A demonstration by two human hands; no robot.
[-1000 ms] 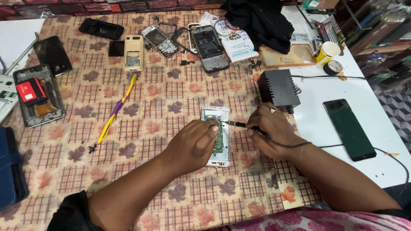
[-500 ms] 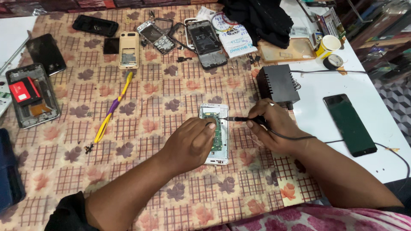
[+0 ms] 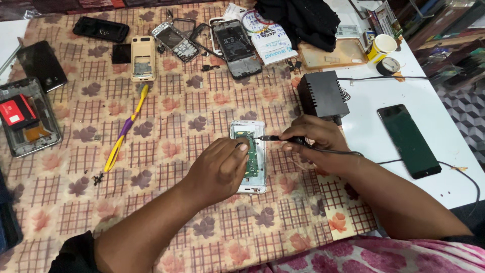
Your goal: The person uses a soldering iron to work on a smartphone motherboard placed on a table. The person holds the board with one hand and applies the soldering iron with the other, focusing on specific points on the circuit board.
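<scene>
Two hands work here, the left hand [image 3: 220, 169] and the right hand [image 3: 313, 139]. One opened white phone [image 3: 248, 156] lies under them, with one soldering iron [image 3: 283, 138]. Four whole dark phones and four other stripped phone bodies lie around. One black power box [image 3: 322, 95], one yellow-purple tool [image 3: 126, 129], one cup [image 3: 382, 46].

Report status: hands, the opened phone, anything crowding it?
Left hand pressing opened white phone flat. Right hand gripping soldering iron, tip on the board. Black power box close behind, not touching.
</scene>
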